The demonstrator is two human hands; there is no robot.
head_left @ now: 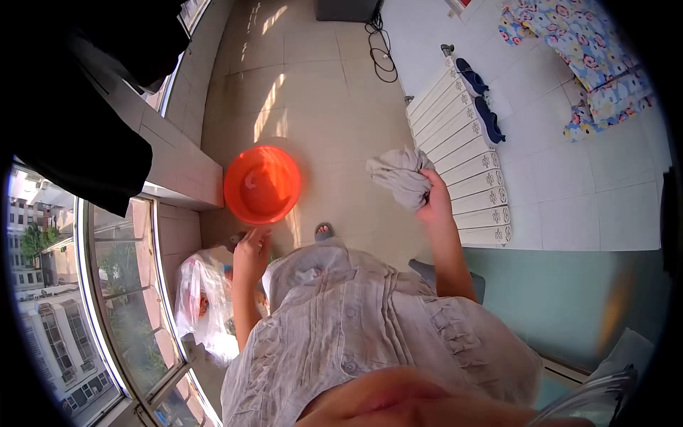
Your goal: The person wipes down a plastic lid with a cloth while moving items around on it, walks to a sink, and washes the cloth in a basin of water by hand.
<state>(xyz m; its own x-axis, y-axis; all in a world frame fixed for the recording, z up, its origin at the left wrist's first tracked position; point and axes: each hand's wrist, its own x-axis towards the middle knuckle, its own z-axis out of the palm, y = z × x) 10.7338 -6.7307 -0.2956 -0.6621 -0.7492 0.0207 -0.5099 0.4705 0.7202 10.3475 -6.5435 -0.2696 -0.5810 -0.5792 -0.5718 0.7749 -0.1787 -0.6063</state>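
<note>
Grey cloth [398, 176], crumpled into a loose bundle, hangs in the right hand [434, 196] of a person in a pale, button-front garment [341, 306], held out in front of a white radiator [459, 167] above a sunlit tiled floor [334, 135]. The fingers of that hand are closed around one side of the bundle. The left hand [253, 249] is held low, fingers loosely bent, near the rim of an orange basin [263, 185]; whether it grips anything cannot be told. A clear plastic bag [203, 306] sits beside the left forearm, close to tall windows [128, 285] overlooking buildings. A pair of dark blue shoes [489, 121] rests along the radiator's wall side, with floral fabric [594, 64] farther up at right. A grey slipper [324, 236] shows below the garment's hem, and a black cable [380, 53] lies coiled near the far wall.
</note>
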